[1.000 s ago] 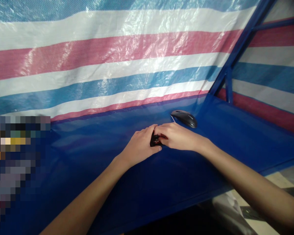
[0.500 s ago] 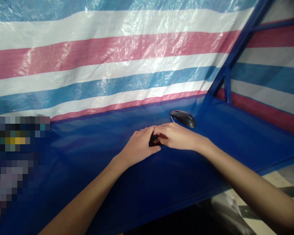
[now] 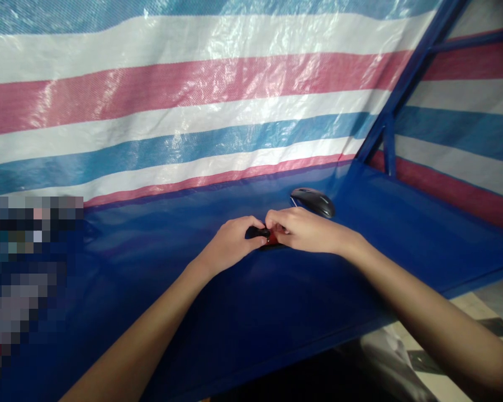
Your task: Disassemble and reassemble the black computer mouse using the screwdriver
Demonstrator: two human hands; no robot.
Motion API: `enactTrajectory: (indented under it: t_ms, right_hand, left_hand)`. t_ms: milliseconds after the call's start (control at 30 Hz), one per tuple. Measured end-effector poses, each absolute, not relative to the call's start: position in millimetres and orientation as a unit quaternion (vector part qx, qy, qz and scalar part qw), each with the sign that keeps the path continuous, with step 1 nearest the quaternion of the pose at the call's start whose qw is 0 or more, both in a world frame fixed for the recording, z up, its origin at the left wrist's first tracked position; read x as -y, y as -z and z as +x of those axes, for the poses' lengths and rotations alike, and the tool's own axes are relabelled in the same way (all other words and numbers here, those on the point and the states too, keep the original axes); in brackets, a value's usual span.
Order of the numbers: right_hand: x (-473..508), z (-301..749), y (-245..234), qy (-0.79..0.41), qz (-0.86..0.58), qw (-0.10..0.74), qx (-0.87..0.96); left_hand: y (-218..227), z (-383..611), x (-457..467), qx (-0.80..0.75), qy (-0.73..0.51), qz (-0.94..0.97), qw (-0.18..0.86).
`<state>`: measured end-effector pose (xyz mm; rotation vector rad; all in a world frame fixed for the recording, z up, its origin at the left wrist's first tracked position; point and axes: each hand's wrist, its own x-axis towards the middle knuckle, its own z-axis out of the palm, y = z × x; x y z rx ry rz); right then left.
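Observation:
My left hand (image 3: 235, 241) is closed, its thumb and fingers pinching a small black piece (image 3: 254, 231). Right beside it my right hand (image 3: 302, 230) curls its fingers round a small black-and-red object (image 3: 272, 239). The two pieces meet or overlap between my hands. Fingers hide most of both, so I cannot tell their exact kind or whether they are joined. Just behind my right hand lies a black computer mouse (image 3: 312, 202) on the blue table surface (image 3: 201, 324), with a thin white line at its left end.
A striped plastic sheet (image 3: 171, 111) hangs behind the table. Blue frame bars (image 3: 396, 89) rise at the back right corner. A blurred-out patch (image 3: 20, 279) covers the left side. Past the table's front edge, a light-and-dark floor (image 3: 465, 329) shows.
My left hand has shifted slightly left and now pinches the black piece between thumb and fingers. More of the red part shows between my hands. The mouse stays put.

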<state>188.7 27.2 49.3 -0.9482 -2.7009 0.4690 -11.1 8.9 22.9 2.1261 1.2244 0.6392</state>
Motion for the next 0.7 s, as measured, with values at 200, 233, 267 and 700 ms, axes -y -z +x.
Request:
enactTrajectory:
  t_ms: [200,233,267,700]
  right_hand:
    - [-29.7,190.4,-48.8,-0.131,-0.308,0.098,0.937]
    - [-29.9,190.9,-49.2,-0.13,-0.309,0.096,0.937]
    - [-30.0,191.5,-49.6,-0.13,-0.31,0.094,0.937]
    - [-31.1,189.8,-46.8,-0.121,-0.313,0.088,0.938]
  left_hand:
    - [-26.4,-9.6,-6.6,-0.467,-0.219,0.815,0.262]
    - [-26.7,-9.2,-6.3,-0.467,-0.217,0.818,0.255]
    - [-26.9,-8.9,-6.1,-0.467,-0.216,0.82,0.249]
    - [-20.1,-10.5,-9.1,-0.46,-0.214,0.83,0.232]
